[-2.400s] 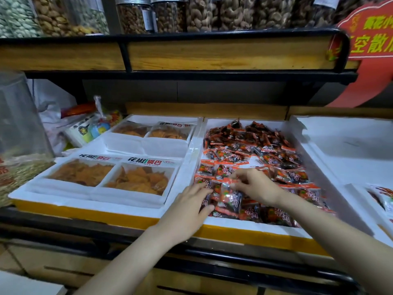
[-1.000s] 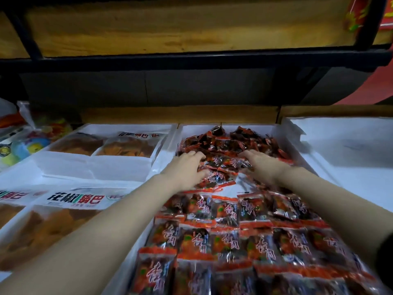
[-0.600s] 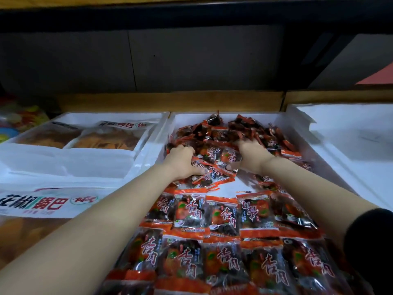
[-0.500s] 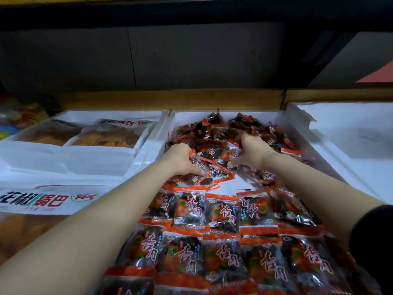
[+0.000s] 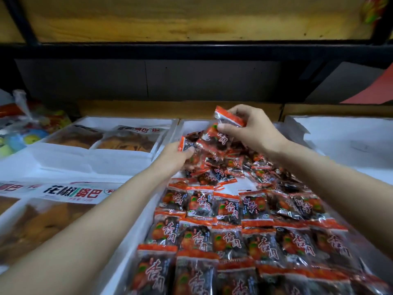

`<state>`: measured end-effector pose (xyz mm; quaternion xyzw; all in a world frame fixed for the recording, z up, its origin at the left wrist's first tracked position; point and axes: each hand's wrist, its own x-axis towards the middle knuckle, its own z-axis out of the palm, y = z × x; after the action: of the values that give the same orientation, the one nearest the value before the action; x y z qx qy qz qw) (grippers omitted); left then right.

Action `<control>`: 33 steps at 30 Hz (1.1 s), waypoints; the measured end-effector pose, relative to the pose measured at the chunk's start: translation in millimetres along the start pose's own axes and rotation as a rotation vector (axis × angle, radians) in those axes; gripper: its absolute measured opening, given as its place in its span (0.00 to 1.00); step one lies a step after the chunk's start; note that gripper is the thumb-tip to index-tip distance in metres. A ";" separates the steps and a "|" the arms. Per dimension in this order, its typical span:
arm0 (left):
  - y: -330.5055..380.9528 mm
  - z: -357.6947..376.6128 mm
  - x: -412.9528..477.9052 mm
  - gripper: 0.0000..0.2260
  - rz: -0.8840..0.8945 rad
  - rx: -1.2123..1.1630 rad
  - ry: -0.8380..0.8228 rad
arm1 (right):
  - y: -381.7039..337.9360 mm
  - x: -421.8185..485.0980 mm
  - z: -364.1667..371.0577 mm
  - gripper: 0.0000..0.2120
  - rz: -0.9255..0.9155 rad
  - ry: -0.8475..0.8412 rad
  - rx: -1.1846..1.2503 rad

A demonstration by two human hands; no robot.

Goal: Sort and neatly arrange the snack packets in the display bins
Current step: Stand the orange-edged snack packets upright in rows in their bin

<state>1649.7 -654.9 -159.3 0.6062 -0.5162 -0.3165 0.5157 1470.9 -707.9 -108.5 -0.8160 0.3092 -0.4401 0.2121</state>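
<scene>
Both hands lay on the pile before. Now the right hand is up above it, gripping a few packets. The left hand has moved to the pile's left side and grips some too, lower down.

Dark glossy see-through film on snack pkts, w/ orange-red band across top edge, red brush-script chars outlined in white, orange fruit pic w/ a bit of green. Plain white foam for centre bin; same white for left bins & right bin. Golden-brown crisps under clear wrap at left; white label w/ black, green & red chars. Blurry blue, yellow, green & red on bag far left. Yellow-brown wood grain on shelf board; black metal frame; dull grey back panel; red-orange sign at right edge.
</scene>
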 end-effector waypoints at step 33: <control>-6.5 6.8 -59.2 0.16 0.029 -0.438 0.027 | -31.9 -20.6 46.0 0.05 0.058 -0.151 0.129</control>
<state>1629.6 -600.9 -176.1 0.4762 -0.4371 -0.4055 0.6463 1511.4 -667.3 -124.9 -0.8222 0.2869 -0.3900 0.2993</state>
